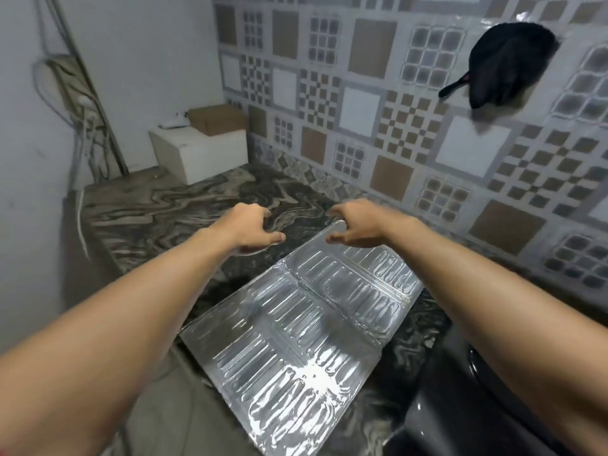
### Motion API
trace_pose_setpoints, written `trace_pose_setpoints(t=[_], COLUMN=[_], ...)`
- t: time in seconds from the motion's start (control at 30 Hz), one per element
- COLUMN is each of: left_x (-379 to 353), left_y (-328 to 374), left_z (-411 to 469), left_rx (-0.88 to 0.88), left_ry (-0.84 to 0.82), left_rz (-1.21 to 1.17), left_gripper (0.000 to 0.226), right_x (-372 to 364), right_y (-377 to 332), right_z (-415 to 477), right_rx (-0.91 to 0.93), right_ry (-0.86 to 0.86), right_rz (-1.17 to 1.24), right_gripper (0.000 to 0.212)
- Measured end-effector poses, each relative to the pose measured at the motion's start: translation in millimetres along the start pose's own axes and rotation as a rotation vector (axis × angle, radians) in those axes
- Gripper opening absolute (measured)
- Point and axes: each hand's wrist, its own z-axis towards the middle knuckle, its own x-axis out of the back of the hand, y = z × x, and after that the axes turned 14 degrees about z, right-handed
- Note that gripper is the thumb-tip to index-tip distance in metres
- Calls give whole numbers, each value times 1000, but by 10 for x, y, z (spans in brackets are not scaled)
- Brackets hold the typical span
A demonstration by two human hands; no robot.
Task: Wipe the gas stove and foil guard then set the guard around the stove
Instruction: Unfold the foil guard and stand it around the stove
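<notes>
A marbled counter [171, 205] runs under a patterned tile wall [362, 103]. The foil guard [296, 324] lies flat on it, just left of the dark, glossy stove [460, 406]. The left hand [250, 230] is over bare counter and the right hand [355, 225] over the guard's far corner, both with fingers spread, loosely bent and holding nothing.

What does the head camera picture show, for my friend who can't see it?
Two bare hands reach forward, fingers loosely curled, holding nothing: the left hand above a dark marbled counter, the right hand above the far corner of a shiny foil guard lying flat on it.
</notes>
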Motion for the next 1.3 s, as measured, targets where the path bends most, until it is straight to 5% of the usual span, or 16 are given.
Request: trace_pose_setpoints(t=[0.43,0.8,1.0,1.1,1.3], left_x=[-1372,-1554,-1309,-1014,-319], left_y=[-332,-345,-280,-165,-70], left_z=[-245,-309,-173,-218,-322], left_rx=[202,335,338,321,269], left_ry=[-283,-261,-126,-84,103], left_rz=[-15,10,-197,-192,-146], left_gripper=[60,44,37,56,25], right_x=[-1381,-1734,-1554,-1304,-330], right_y=[313,158,220,289,190], right_z=[1015,1451,1397,1286,871], right_rx=[14,124,166,210,208], right_ry=[-261,-347,-253,-215,-93], right_rz=[12,47,63,117,155], right_gripper=[63,102,88,74,32])
